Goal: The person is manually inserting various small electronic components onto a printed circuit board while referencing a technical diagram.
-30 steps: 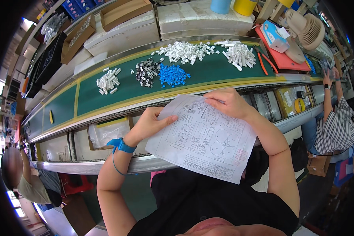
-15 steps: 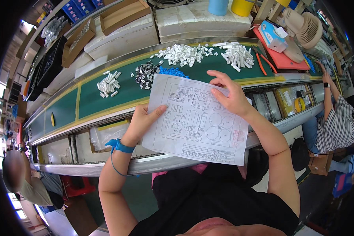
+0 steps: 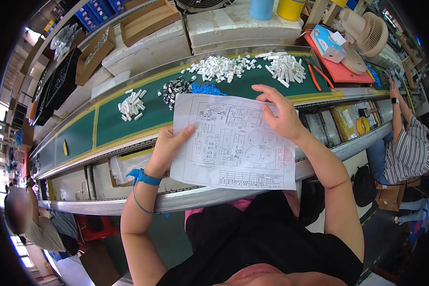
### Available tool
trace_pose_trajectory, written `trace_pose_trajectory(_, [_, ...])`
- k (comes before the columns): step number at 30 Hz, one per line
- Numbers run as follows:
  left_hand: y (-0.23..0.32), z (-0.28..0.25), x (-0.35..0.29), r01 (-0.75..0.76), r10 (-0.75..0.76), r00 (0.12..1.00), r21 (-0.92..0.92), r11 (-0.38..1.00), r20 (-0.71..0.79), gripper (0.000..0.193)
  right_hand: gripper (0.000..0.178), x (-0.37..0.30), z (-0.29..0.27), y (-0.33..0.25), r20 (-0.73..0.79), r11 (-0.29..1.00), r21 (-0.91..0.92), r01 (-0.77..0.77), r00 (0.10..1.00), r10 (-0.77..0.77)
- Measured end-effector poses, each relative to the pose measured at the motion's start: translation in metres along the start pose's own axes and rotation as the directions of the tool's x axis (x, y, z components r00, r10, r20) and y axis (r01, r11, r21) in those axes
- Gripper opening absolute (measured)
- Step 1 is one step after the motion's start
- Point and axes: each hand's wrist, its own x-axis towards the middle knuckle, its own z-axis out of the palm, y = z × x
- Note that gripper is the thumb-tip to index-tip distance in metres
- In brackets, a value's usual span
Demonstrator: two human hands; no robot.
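A white sheet of paper [image 3: 209, 178] printed with a circuit-board layout drawing is held up before me, over the near edge of the bench. My left hand [image 3: 172, 145] grips its left side, thumb on the printed face and fingers behind. At the upper right of the sheet, my right hand [image 3: 281, 114] holds the edge; its index finger is raised and bent, and the other fingers are partly hidden. A blue wrist strap [image 3: 148, 178] with a cord circles my left wrist. Beyond the sheet lie blue connectors [image 3: 207, 89] and black-and-grey small parts [image 3: 171, 93], partly behind its top edge.
White connectors form piles on the green bench [image 3: 117, 121]: a left pile [image 3: 132, 105], a middle pile [image 3: 221, 68] and a right pile [image 3: 286, 68]. Orange-handled pliers [image 3: 314, 76], a tissue box [image 3: 328, 44] and a fan [image 3: 364, 35] stand right. Co-workers sit at both sides.
The sheet has turned slightly more level, its lower edge rising and its top left corner dropping a little. Both hands keep their places on it.
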Motion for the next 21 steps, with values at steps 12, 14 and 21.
trace_pose_trajectory(12, [0.001,-0.004,0.003,-0.027,0.027,1.0,-0.013,1.0,-0.015,0.035,0.055,0.002,-0.004,-0.003,-0.005,0.983,-0.181,-0.002,1.0,0.001])
trace_pose_trajectory(14, [0.001,-0.004,0.003,-0.033,0.033,0.999,-0.014,0.999,-0.022,0.035,0.055,0.003,-0.005,-0.003,-0.005,0.982,-0.187,0.014,1.0,-0.015])
trace_pose_trajectory(21, [0.006,-0.007,0.002,-0.028,0.026,0.998,-0.033,0.999,-0.056,0.033,0.059,0.006,-0.014,-0.008,0.008,0.982,-0.188,-0.036,0.999,0.038])
